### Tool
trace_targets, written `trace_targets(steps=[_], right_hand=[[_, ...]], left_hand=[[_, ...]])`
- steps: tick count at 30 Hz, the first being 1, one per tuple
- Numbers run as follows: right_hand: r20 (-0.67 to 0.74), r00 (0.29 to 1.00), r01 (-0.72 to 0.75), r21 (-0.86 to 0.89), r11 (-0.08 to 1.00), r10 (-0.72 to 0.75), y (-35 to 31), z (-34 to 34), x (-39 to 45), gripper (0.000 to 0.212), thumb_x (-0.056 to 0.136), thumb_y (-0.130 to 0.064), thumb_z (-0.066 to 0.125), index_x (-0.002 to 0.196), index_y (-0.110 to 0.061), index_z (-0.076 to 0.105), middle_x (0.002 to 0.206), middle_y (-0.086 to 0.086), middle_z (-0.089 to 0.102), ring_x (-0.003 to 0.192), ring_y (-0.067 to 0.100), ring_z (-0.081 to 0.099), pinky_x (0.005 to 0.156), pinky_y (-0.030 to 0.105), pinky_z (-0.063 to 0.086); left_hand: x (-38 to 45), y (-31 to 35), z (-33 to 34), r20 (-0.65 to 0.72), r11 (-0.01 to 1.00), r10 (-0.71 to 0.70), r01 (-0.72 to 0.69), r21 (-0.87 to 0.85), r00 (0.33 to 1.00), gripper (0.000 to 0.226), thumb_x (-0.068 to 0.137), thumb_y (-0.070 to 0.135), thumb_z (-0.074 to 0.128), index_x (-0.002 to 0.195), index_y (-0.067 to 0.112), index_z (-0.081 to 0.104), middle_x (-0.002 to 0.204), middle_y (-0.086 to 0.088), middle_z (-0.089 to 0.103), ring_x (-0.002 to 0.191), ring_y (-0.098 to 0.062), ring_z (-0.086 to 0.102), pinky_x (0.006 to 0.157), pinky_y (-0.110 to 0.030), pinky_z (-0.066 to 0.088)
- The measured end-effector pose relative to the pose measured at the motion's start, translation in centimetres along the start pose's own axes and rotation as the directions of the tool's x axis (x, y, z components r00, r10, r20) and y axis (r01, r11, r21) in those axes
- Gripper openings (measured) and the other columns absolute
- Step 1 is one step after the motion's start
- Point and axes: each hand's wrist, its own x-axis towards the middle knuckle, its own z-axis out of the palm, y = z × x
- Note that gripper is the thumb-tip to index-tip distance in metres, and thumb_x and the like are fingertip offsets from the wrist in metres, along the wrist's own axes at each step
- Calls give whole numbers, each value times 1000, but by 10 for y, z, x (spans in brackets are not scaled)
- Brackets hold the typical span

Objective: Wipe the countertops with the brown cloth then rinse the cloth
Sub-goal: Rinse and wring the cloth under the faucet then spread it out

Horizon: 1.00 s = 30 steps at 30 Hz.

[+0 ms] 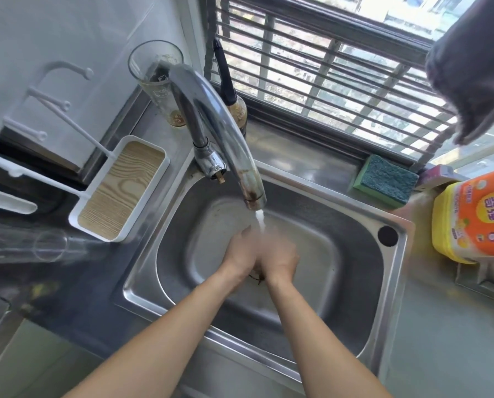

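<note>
The fingers of both hands are smeared by motion under the running water, so it cannot be told how far they are curled or whether they grip anything. The left hand (240, 249) and right hand (279, 255) are pressed together over the middle of the steel sink (355, 297), directly beneath the stream (260, 221) falling from the faucet (211, 122). No brown cloth can be made out between them; a small dark scrap shows just below the wrists, but it cannot be told whether that is cloth or the drain. A dark cloth (475, 70) hangs at the upper right by the window, its colour reading grey-brown. If that is the task's cloth, it is probably soft and limp, heavier and slippery once wet, and best gathered in a bunch with both hands. A green scouring sponge (383, 179) lies on the sink ledge, a yellow detergent bottle (475, 216) stands to its right, and a white tray (119, 188) sits left of the faucet.
</note>
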Motion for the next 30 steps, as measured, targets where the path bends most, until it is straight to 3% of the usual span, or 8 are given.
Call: trace_targets(steps=[2, 4, 9, 12, 15, 23, 26, 30], right_hand=[[-19, 999, -44, 97, 994, 46, 2, -3, 5, 44, 98, -40, 44, 79, -9, 69, 87, 20, 72, 92, 42, 64, 81, 41, 47], [-19, 998, -54, 227, 972, 60, 2, -4, 4, 30, 86, -40, 48, 80, -15, 62, 84, 10, 70, 91, 39, 65, 84, 42, 53], [55, 994, -108, 523, 846, 93, 8, -3, 3, 38, 67, -31, 59, 103, -21, 61, 107, 21, 71, 94, 28, 67, 97, 52, 55], [146, 989, -55, 388, 920, -2, 14, -4, 0, 46, 73, -42, 54, 112, -21, 67, 115, 11, 71, 107, 21, 66, 103, 49, 51], [270, 962, -42, 290, 956, -39, 21, 3, -8, 47, 81, -63, 53, 108, -29, 70, 107, -2, 75, 107, 17, 68, 103, 45, 51], [37, 999, 6, 112, 994, -10, 13, 8, -11, 42, 90, -52, 67, 71, -16, 60, 72, 1, 69, 74, 25, 63, 65, 31, 39], [-68, 998, 12, 5, 1000, -12, 8, 4, -8, 42, 91, -49, 64, 67, -16, 55, 73, 3, 67, 75, 29, 58, 66, 33, 37], [-165, 984, 87, 80, 993, -72, 11, -3, 1, 27, 84, -35, 74, 93, -15, 58, 93, 5, 67, 93, 31, 62, 84, 37, 46]], left_hand=[[-3, -2, 0, 21, 996, 45, -43, -72, 999, 5, 93, 11, 57, 94, 15, 60, 83, 0, 63, 79, -15, 57, 71, -28, 50], [-2, -2, -4, -26, 987, 2, -6, -161, 1000, 21, 90, 4, 60, 109, 13, 56, 97, -4, 62, 84, -13, 59, 70, -17, 51], [3, 7, -18, 170, 768, -513, 539, -346, 841, 39, 84, 42, 62, 105, 10, 65, 103, -17, 70, 93, -33, 67, 68, -47, 61], [4, 0, -9, 16, 869, -395, 379, -320, 919, 18, 92, 23, 66, 101, 9, 59, 98, -14, 68, 81, -21, 65, 58, -28, 55], [9, -4, -5, -180, 930, -247, 180, -321, 952, 21, 87, 7, 69, 90, 16, 49, 92, -12, 62, 76, -20, 61, 72, -32, 53], [-2, 8, 0, -222, 950, -260, 209, -230, 940, 31, 90, 37, 68, 78, 9, 65, 70, -2, 71, 63, -16, 65, 59, -26, 53], [-9, 19, -5, -31, 890, -411, 393, -232, 911, 49, 94, 54, 53, 74, 13, 70, 72, -1, 72, 63, -16, 67, 57, -24, 49], [-13, 21, -26, 330, 908, -415, 409, 90, 848, 41, 82, 64, 64, 82, 24, 73, 72, 6, 69, 59, -7, 59, 53, -19, 40]])
